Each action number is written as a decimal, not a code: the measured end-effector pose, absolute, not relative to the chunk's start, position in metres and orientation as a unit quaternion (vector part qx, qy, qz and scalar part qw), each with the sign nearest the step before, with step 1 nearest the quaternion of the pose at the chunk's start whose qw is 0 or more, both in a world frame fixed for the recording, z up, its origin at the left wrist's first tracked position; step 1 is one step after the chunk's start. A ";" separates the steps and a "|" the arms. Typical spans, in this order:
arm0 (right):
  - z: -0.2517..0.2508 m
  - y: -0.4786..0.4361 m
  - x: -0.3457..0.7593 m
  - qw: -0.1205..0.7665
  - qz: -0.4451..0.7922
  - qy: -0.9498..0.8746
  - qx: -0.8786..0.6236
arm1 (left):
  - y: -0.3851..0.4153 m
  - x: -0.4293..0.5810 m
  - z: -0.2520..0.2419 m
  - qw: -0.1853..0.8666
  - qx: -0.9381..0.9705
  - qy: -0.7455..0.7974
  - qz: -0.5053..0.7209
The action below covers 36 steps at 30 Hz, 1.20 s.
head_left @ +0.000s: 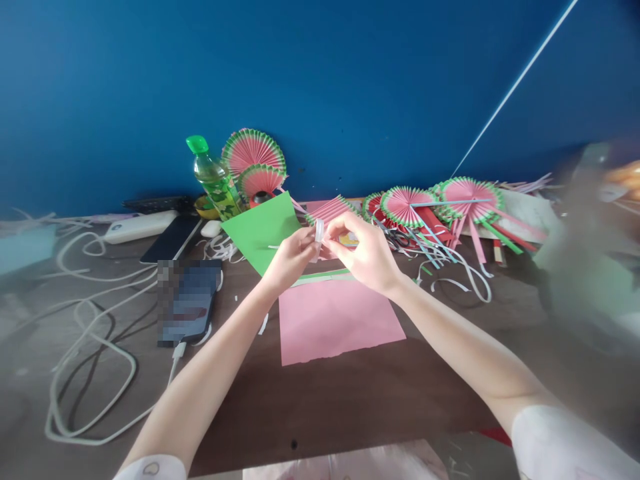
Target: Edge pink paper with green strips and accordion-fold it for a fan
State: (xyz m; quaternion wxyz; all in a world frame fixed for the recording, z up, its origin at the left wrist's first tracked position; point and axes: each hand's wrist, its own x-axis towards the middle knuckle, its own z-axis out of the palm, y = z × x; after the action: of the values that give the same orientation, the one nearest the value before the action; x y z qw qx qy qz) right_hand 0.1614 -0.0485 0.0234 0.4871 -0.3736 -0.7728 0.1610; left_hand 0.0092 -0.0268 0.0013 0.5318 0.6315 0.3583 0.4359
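Observation:
My left hand (293, 259) is closed around a narrow roll of clear tape (319, 231), held up on edge above the table. Beside it, my right hand (369, 252) has thumb and forefinger pinched together at the roll's right side. Whether a tape end lies between those fingers is too small to tell. Below both hands a pink paper sheet (340, 320) lies flat, with a green strip (325, 276) along its far edge. Behind my left hand a green paper sheet (265, 230) sits at an angle. A pleated pink paper piece (331, 209) lies just beyond my hands.
Pleated pink-and-green paper fans (407, 205) lie at the back right, among paper strips. More fans (254, 157) lean on the blue wall behind a green-capped bottle (213, 177). A phone (193, 303) with a white cable (133, 363) and a white power bank (140, 227) are at left.

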 end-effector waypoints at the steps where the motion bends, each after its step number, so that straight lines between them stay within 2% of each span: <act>1: 0.023 -0.048 0.162 0.488 0.177 -0.769 -0.373 | -0.027 0.009 0.001 0.541 0.621 0.361 0.437; 6: 0.021 -0.048 0.161 0.488 0.193 -0.768 -0.367 | -0.026 0.009 -0.003 0.558 0.579 0.402 0.438; 12: 0.021 -0.051 0.161 0.486 0.172 -0.784 -0.346 | -0.021 0.007 -0.009 0.587 0.542 0.375 0.469; 18: 0.023 -0.053 0.160 0.466 0.213 -0.793 -0.330 | -0.018 0.006 -0.007 0.584 0.510 0.388 0.497; 24: 0.026 -0.049 0.163 0.501 0.220 -0.769 -0.331 | -0.018 0.005 -0.005 0.625 0.501 0.337 0.495; 36: 0.023 -0.051 0.162 0.487 0.265 -0.760 -0.339 | -0.021 0.007 -0.005 0.552 0.559 0.363 0.501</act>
State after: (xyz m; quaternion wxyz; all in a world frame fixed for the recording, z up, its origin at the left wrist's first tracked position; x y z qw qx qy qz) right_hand 0.1625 -0.0511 0.0227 0.4874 -0.3388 -0.7599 0.2648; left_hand 0.0072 -0.0206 -0.0054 0.5520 0.5589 0.3626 0.5014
